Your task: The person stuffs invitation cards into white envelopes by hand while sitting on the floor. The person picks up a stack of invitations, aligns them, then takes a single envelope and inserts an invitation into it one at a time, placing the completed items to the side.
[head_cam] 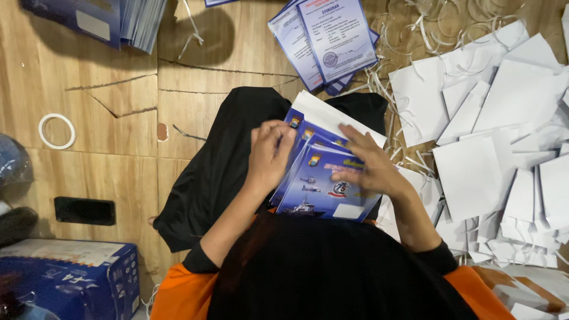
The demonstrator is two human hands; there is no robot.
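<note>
Far left of the booklets: tape ring [57,131] flat on wood floor [118,172], dark phone-like slab [85,211] below it, blue box [71,278] at the bottom corner. Up and left of the booklets: another blue stack [124,21], fanned at its edge. At centre, on a black-clothed lap [219,166]: booklets [320,178], a small fanned pile of glossy blue covers with a white envelope [332,115] tucked behind, its corner poking out above. Left hand [269,155] curled over the pile's left edge, fingers bent down onto the top covers, closed on the booklets as far as can be told; thumb side hidden. Right hand [370,163] laid flat across the pile's right half, fingers spread and pressing, not wrapped round anything. Above the booklets: printed sheets [332,41] with blue borders, overlapping. Right of the booklets: heap of white envelopes [504,136] and paper strips [415,35] strewn over the floor. Judged from the look: light, thin, bendy, glossy covers likely to slide over one another and fan further if tilted; corners easily creased. Best taken by pinching both long edges together, or thumb on top with fingers beneath near the spine side, keeping the pile squared and level.
</note>
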